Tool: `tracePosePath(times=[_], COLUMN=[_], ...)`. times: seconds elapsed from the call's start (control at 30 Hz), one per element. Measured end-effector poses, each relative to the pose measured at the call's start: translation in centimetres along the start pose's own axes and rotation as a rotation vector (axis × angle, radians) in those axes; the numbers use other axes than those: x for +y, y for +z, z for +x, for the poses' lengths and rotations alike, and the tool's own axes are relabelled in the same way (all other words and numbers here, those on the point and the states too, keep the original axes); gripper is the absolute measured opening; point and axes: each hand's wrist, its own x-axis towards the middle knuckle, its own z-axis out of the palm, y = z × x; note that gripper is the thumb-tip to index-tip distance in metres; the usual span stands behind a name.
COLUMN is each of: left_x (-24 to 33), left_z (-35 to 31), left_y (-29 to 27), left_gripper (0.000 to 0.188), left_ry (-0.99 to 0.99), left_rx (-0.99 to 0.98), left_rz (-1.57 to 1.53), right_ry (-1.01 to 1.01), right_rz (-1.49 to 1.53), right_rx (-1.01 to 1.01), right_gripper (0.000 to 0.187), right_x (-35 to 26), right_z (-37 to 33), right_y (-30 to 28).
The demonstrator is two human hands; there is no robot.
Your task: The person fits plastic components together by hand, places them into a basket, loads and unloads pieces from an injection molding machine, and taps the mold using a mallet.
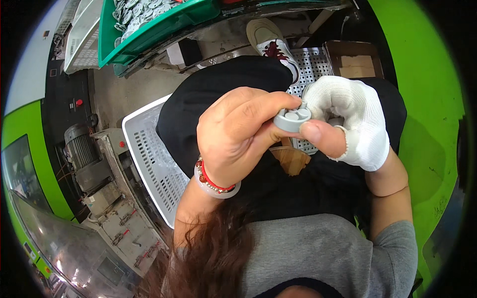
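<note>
- My left grip (pixel 233 131), a bare hand with beaded and red bracelets (pixel 211 181) at the wrist, pinches a small round pale-grey plastic part (pixel 293 120) between thumb and forefinger.
- My right grip (pixel 353 119), in a white knitted glove (pixel 365 107) that leaves the thumb bare, has its fingers curled and its thumb at the part's right rim; I cannot tell whether those fingers grip anything.
- The part is up in the air over my lap, in black trousers (pixel 218 104), its open face showing rounded hollows and raised walls.
- Left of my leg stands a white perforated plastic basket (pixel 149 159), its near long edge running down toward my left forearm.
- Ahead to the left, a green plastic crate (pixel 164 32) holds a heap of flat grey pieces (pixel 141 15), lying inside its near edge and left corner.
- Beyond my hands lie a pale perforated crate (pixel 312 62) and, against its right edge, an open brown box (pixel 355 62).
</note>
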Motion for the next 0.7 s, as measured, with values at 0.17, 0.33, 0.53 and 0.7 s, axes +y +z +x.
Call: tracePosePath(times=[0.17, 0.33, 0.53, 0.7], left_x=[0.24, 0.21, 0.06, -0.02], left_z=[0.10, 0.09, 0.03, -0.19], left_y=[-0.14, -0.11, -0.14, -0.05], left_gripper=[0.029, 0.030, 0.031, 0.030], left_ry=[-0.012, -0.030, 0.007, -0.011], left_rx=[-0.010, -0.005, -0.003, -0.026], left_rz=[0.014, -0.068, -0.042, 0.098], right_ry=[-0.061, -0.070, -0.059, 0.071], right_rz=[-0.016, 0.034, 0.053, -0.038], right_rx=[-0.004, -0.012, -0.036, -0.017], right_gripper=[0.018, 0.018, 0.021, 0.022], right_x=[0.40, 0.41, 0.58, -0.12], right_z=[0.03, -0.03, -0.02, 0.12], right_y=[-0.12, -0.21, -0.21, -0.15])
